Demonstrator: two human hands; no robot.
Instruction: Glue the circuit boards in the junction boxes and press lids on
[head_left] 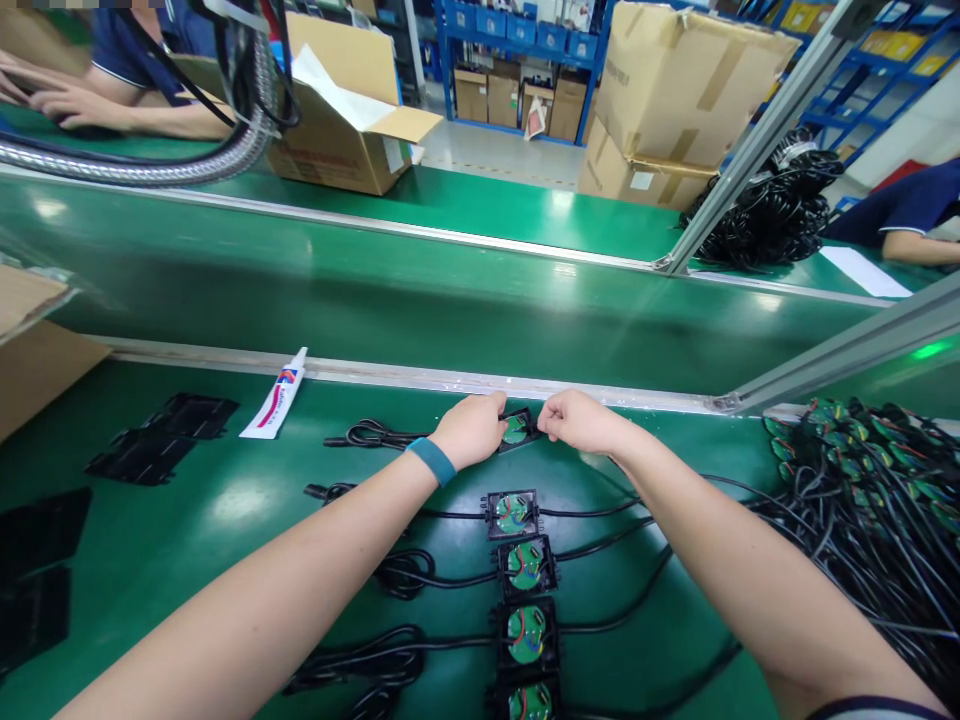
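At the far end of a column of black housings, one housing with a green circuit board (516,430) lies between my hands. My left hand (472,428), with a teal band at the wrist, grips its left edge. My right hand (564,420) is pinched at its right side, where the cable meets it; what its fingertips hold is too small to make out. Nearer to me sit several more housings, among them one (513,514) just below and another (527,566) after it, each with a round green board and black cables on both sides.
A white tube (274,400) and black plastic covers (161,440) lie to the left. Wired green boards (885,460) are heaped at the right. A metal ledge (420,383) runs behind my hands. Other people's arms, cartons (330,140) and a black cable bundle (780,205) are beyond.
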